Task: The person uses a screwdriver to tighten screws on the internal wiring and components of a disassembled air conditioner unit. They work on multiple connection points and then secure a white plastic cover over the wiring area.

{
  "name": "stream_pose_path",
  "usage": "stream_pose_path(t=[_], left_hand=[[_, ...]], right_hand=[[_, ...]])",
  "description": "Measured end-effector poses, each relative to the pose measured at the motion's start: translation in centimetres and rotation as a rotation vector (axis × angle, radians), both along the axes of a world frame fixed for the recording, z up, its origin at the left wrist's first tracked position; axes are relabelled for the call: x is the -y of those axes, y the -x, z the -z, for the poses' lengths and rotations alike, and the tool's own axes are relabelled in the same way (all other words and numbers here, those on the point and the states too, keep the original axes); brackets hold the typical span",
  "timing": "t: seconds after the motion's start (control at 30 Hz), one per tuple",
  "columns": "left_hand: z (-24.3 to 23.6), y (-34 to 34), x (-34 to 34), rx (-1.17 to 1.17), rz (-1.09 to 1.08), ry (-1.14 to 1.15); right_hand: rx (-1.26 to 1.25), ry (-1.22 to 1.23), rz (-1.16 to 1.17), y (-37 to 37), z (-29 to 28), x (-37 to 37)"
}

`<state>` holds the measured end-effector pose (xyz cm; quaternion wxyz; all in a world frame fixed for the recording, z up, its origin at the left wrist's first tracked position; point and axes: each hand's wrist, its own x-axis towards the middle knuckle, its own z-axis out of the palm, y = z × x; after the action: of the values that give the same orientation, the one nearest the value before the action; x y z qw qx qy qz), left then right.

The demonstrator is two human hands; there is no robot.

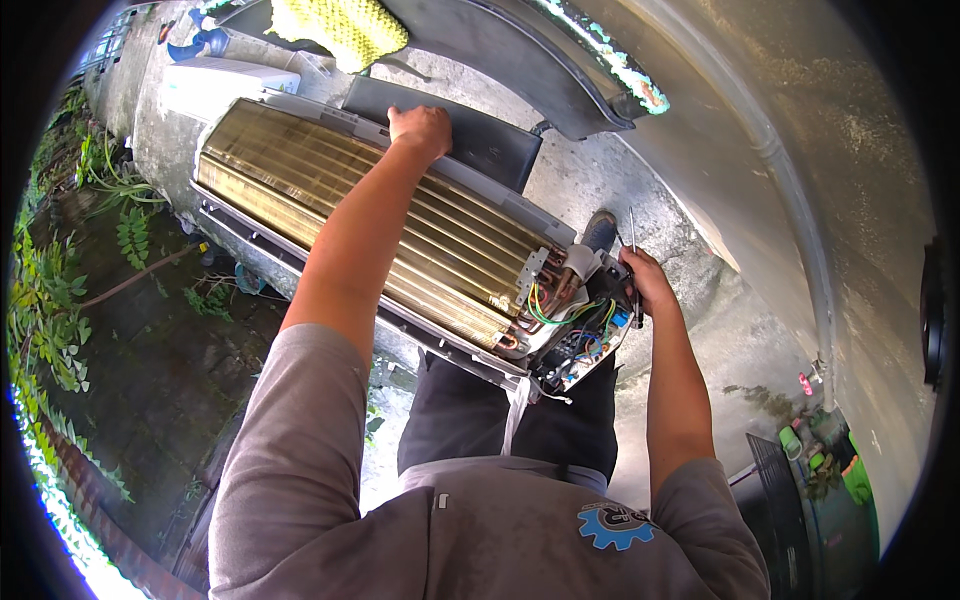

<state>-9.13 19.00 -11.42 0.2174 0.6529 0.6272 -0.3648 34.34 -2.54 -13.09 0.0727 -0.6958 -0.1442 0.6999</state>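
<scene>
An opened air conditioner indoor unit (440,230) lies at a slant before my body, its gold-finned coil facing up. My left hand (420,133) is closed over the far edge of its frame, and my left forearm crosses above the fins. At the unit's right end, copper pipes (570,275) and coloured wires sit beside an exposed circuit board (590,350). There my right hand (648,281) is closed around a screwdriver (632,230), its thin shaft pointing away from me. The right fingers are also against the unit's end, partly hidden.
Beyond the unit are a black padded panel (490,135), a dark curved panel (500,45) and a yellow knitted cloth (345,30). A white casing (230,85) lies far left. A shoe (600,230) shows near the right end. Plants (60,300) grow left; a wall (860,120) rises right.
</scene>
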Motion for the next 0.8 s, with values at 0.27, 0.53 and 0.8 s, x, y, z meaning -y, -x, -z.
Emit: stream_pose_path(t=[0.27, 0.53, 0.8], left_hand=[[0.6, -0.7, 0.8, -0.020, -0.089, -0.065], [-2.7, -1.5, 0.3, 0.032, -0.239, -0.059], [-11.5, -7.0, 8.6, 0.786, -0.341, -0.212]], right_hand=[[-0.010, 0.008, 0.003, -0.3, 0.5, 0.1], [-0.005, -0.068, -0.006, -0.7, 0.3, 0.4], [0.119, -0.193, 0.076, -1.9, -2.3, 1.4]])
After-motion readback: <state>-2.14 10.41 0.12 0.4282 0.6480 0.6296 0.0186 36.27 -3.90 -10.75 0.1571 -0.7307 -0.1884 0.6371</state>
